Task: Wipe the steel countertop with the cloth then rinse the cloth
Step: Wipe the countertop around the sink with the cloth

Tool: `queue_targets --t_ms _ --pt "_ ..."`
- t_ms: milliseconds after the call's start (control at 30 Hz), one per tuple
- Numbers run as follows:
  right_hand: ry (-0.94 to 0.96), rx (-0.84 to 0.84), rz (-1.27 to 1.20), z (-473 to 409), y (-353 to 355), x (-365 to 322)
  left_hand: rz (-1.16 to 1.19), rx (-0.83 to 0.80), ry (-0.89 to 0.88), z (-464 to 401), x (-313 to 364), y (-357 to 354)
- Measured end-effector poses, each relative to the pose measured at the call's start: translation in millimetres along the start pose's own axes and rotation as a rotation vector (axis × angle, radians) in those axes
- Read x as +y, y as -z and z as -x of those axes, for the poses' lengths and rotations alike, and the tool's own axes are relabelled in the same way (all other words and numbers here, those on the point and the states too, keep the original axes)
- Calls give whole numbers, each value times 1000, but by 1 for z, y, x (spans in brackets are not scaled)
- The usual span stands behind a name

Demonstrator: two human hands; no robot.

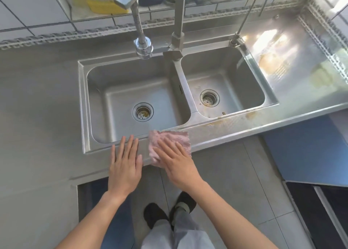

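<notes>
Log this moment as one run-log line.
stage: wiping | right hand: flat on pink cloth, front counter edge | left hand: flat on counter | faucet: no water visible

pink fuzzy cloth [169, 141] lies flat, perhaps damp, on the steel countertop [222, 130] edge.

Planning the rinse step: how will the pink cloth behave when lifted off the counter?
The cloth looks thin and fuzzy, its near edge draping over the counter lip, so probably floppy and light. Under the flat right hand it likely slides easily on steel.
</notes>
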State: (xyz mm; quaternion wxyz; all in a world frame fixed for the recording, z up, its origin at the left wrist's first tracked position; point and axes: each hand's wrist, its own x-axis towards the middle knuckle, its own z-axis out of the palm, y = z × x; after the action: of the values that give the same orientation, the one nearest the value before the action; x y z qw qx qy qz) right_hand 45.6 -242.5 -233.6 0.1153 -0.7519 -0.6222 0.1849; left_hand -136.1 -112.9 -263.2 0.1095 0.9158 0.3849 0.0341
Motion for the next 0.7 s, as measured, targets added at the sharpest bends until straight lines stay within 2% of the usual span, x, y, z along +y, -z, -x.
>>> queue_targets --t_ms 133,267,333,467,533,600,700 --pt "-170 87 54 16 24 53 7 -6 9 -1 1 0" --pt "-332 147 144 -31 36 52 -5 -10 23 0 4 0" --pt "-275 144 113 -52 30 28 -13 -8 22 0 4 1" --pt "-8 164 -38 -61 3 -23 -29 -9 14 0 5 2" --pt "53 156 -12 -55 5 -20 -21 0 13 0 4 1" --pt "37 143 47 -46 17 6 -11 8 16 0 3 0" --pt "-173 145 151 -30 41 60 -5 20 21 0 2 -2"
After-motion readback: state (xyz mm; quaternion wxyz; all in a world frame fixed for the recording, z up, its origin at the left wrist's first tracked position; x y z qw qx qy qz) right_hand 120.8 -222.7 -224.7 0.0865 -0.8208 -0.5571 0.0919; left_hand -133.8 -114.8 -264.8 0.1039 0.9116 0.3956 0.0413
